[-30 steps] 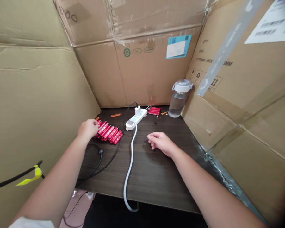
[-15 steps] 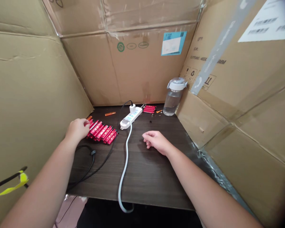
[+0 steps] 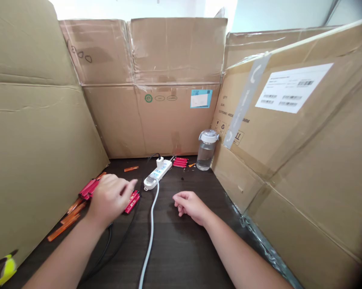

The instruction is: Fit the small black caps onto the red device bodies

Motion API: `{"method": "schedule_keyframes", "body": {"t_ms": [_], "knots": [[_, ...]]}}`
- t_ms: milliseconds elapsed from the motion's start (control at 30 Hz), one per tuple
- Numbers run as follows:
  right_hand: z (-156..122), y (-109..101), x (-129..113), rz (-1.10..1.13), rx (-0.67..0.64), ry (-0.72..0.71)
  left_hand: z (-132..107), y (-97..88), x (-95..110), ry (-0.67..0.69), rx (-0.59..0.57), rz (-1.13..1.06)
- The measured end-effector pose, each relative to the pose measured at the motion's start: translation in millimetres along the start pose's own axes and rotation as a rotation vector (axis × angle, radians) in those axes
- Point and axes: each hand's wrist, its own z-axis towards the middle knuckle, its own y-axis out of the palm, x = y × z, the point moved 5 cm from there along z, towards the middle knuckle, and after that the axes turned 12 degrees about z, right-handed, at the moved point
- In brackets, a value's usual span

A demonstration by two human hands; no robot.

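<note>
My left hand (image 3: 110, 196) is spread palm-down over a scattered group of slim red lighters, its fingers stretched to the right. Some lighters (image 3: 88, 189) lie beyond its left side, others (image 3: 131, 201) beyond its fingertips, and the hand hides the ones beneath it. Several orange lighters (image 3: 64, 224) lie nearer the left wall. My right hand (image 3: 190, 204) rests on the dark wood table (image 3: 181, 241) with loosely curled fingers, holding nothing. Its nearest neighbour is a white power strip (image 3: 157, 174) with a plug in it, whose white cable (image 3: 150, 241) runs toward me.
A small bundle of red lighters (image 3: 180, 161) and a loose orange lighter (image 3: 131, 169) lie by the power strip. A clear plastic bottle (image 3: 206, 150) stands in the back right corner. Cardboard walls (image 3: 42, 120) enclose three sides, and a black cable (image 3: 120, 233) runs under my left forearm.
The neat row of red lighters has spread apart under my left hand, and orange lighters now show at the left. The view has tilted upward. My right hand has barely moved.
</note>
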Motion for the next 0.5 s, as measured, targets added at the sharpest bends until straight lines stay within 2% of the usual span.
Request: {"method": "schedule_keyframes", "body": {"t_ms": [67, 167, 267, 367, 433, 500], "knots": [[-1.8, -0.3, -2.4, 0.068, -0.013, 0.031, -5.9, -5.4, 42.6, 0.115, 0.01, -0.12], [-7.1, 0.5, -9.1, 0.258, -0.098, 0.104, -24.6, -10.9, 107.5, 0.323, 0.033, -0.334], [-12.3, -0.7, -18.0, 0.467, -0.181, 0.167, -44.8, -14.7, 157.3, 0.49, 0.09, -0.488], [-14.0, -6.3, -23.5, 0.609, -0.181, 0.202, -58.7, -20.9, 186.6, 0.616, 0.187, -0.618], [-14.0, -9.7, -25.1, 0.667, -0.166, 0.207, -63.1, -26.0, 197.8, 0.7, 0.223, -0.678], [-13.9, -12.1, -25.7, 0.692, -0.154, 0.202, -61.0, -29.8, 203.2, 0.751, 0.209, -0.678]]}}
